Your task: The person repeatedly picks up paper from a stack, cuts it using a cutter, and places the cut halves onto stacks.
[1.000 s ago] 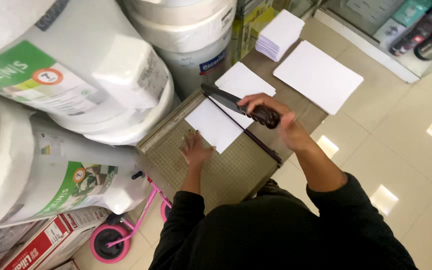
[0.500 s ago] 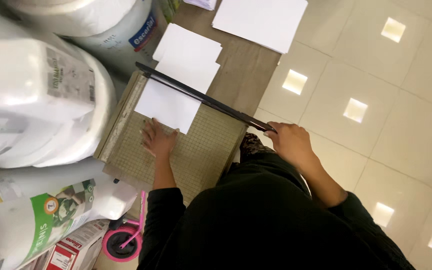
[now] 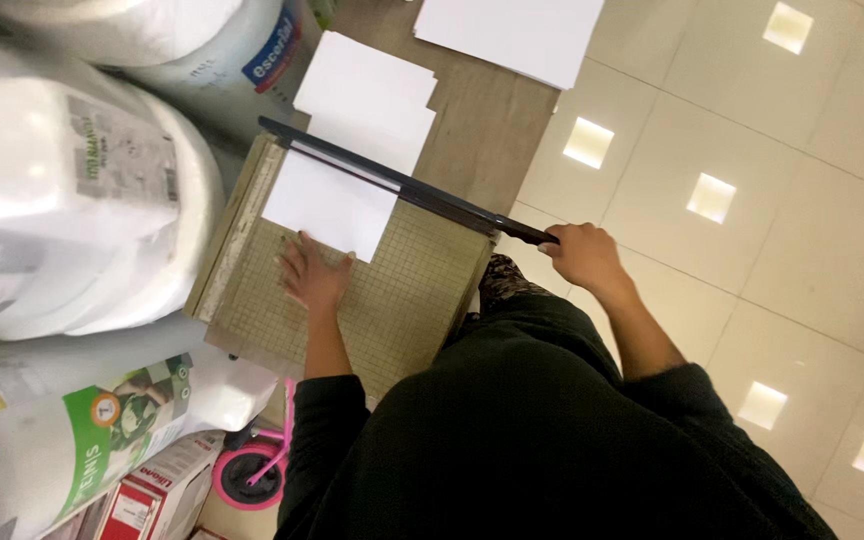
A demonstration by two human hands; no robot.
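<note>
A paper cutter with a gridded olive base [image 3: 412, 300] lies on a wooden table [image 3: 482, 120]. Its black blade arm [image 3: 402, 185] is down along the cutting edge. My right hand [image 3: 582, 255] grips the arm's handle at the near end. My left hand [image 3: 312, 275] lies flat with spread fingers on a white sheet [image 3: 327, 205] on the base. More white paper [image 3: 372, 95] lies past the blade.
Big white wrapped rolls [image 3: 72, 190] stand to the left of the cutter. A wide white sheet [image 3: 517, 30] lies at the table's far end. A pink wheeled toy [image 3: 252, 470] and a red box [image 3: 142, 500] sit below. Glossy beige floor tiles [image 3: 752, 200] lie to the right.
My right hand swung the blade arm down from raised to level on the cutter. My left hand stayed pressed on the sheet. The camera view shifted.
</note>
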